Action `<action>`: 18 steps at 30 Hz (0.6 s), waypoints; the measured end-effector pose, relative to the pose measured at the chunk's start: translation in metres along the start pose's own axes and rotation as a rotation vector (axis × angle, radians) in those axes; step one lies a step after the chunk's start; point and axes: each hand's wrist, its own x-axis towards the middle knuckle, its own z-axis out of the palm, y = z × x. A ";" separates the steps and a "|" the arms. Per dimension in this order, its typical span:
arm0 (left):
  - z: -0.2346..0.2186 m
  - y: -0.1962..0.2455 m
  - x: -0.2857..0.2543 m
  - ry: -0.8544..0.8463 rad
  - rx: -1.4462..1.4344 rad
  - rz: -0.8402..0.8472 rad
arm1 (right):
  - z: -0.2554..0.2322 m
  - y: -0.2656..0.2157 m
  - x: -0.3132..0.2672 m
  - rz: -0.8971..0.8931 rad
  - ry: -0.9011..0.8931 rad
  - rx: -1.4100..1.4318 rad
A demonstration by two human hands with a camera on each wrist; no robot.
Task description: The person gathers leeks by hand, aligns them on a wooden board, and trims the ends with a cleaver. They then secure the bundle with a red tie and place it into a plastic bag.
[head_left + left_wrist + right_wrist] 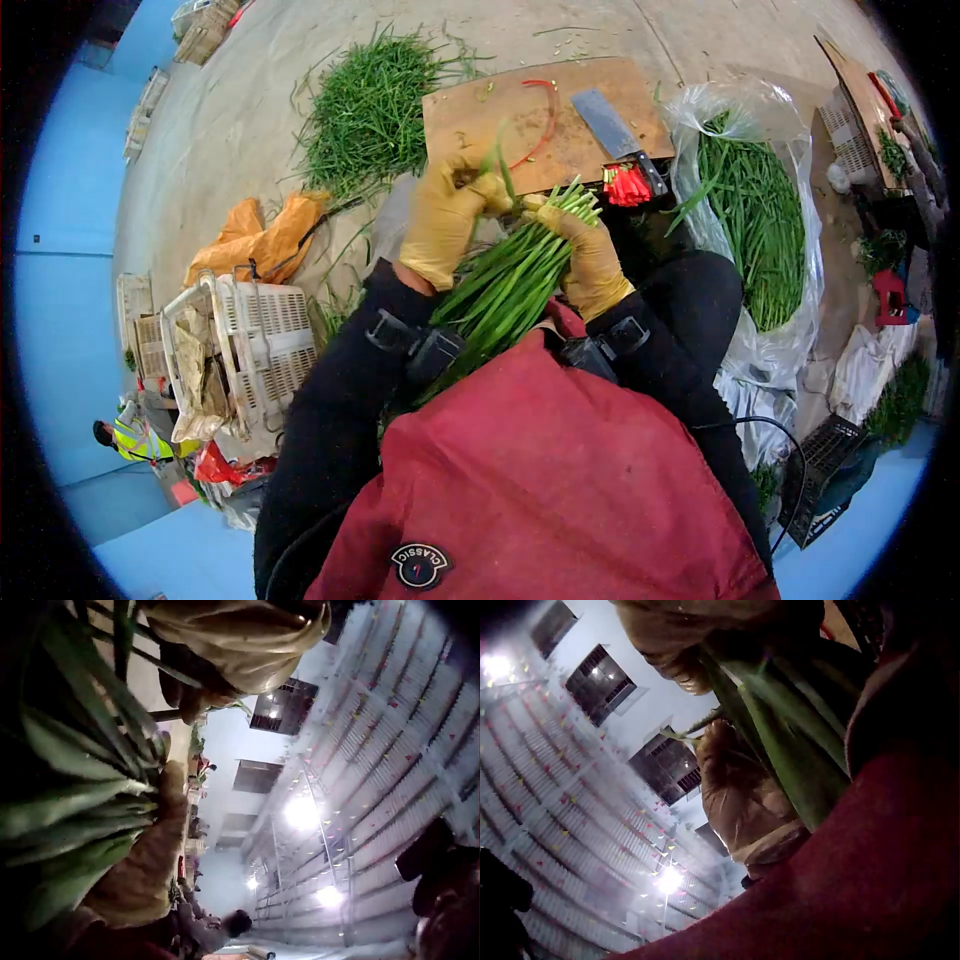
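One dark red apron (560,480), near; its one round badge (419,566) reads "CLASSIC". One clear plastic bag (690,110) of long greens, right. One wooden board (460,120), far centre. One loose green heap (365,110), far left of it. One bunch of green stalks (500,290) between apron and board, pale ends pointing far right; stalk count unreadable. Two yellow-gloved hands: right hand (590,265) grips the bunch near its pale ends; left hand (445,215) pinches one loose leaf (504,172). One cleaver (605,120), board's right side. One red bundle (627,185) beside its handle, pieces uncountable. One curved red strip (548,120), mid-board.
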 end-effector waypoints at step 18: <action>-0.014 -0.008 -0.026 -0.392 0.434 -0.115 | 0.007 -0.004 -0.009 -0.052 -0.069 -0.059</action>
